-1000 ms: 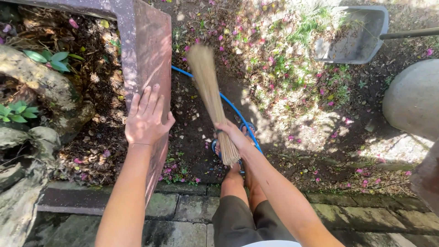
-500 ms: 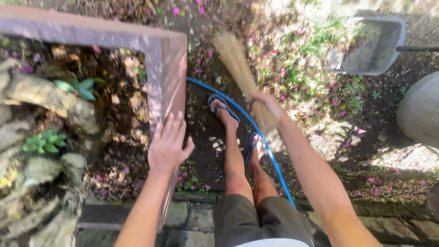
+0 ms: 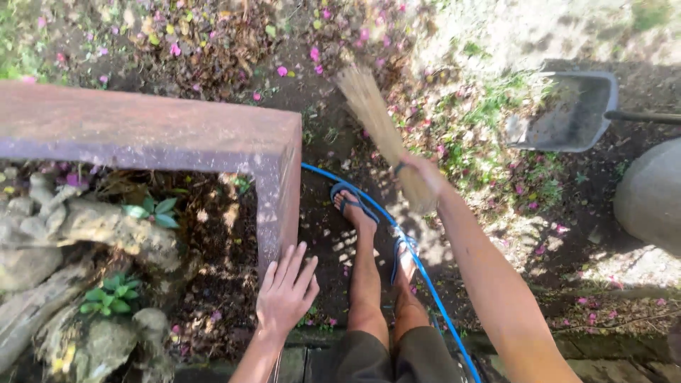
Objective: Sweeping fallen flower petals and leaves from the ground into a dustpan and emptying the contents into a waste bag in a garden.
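While the person stands on dark soil beside the planter, the scene reads like this:

Right hand: the right hand is closed around the bound end of a straw-coloured hand broom of thin sticks; the fingers wrap it fully.
Broom: it points away from the person, its spread tip low over the ground among pink fallen petals and dry brown leaves; the tip is blurred.
Left hand: the left hand is open, fingers spread wide, flat on the near end of the reddish stone planter wall, beside its corner. It holds nothing.
Planter: the wall turns at the corner; inside are dark soil, grey rocks and small green plants.
Feet: two bare feet in blue flip-flop sandals stand just beside the planter wall.
Hose: a thin blue hose runs along the ground from the planter corner, past the feet.
Dustpan: a grey plastic dustpan with a dark handle lies well apart, at the far right, near a large grey round stone.
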